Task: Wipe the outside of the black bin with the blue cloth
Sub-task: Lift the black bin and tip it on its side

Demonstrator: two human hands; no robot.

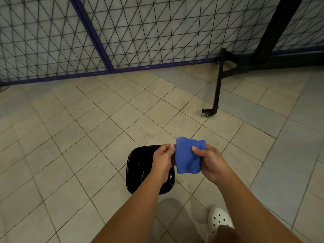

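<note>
A folded blue cloth (pixel 188 156) is held up between both hands, above the floor. My right hand (pixel 211 163) grips its right side, thumb on the front. My left hand (pixel 164 162) pinches its left edge. Below them a glossy black bin (pixel 138 171) stands upright on the tiled floor, seen from above, its mouth open. My left hand and forearm cover the right part of the bin's rim. The cloth does not touch the bin.
Beige floor tiles (pixel 87 137) surround the bin. A blue-framed wire mesh fence (pixel 108 37) runs along the back. A black metal stand with a wheeled leg (pixel 216 95) reaches out at the right. My white clog (pixel 219 221) is at the bottom right.
</note>
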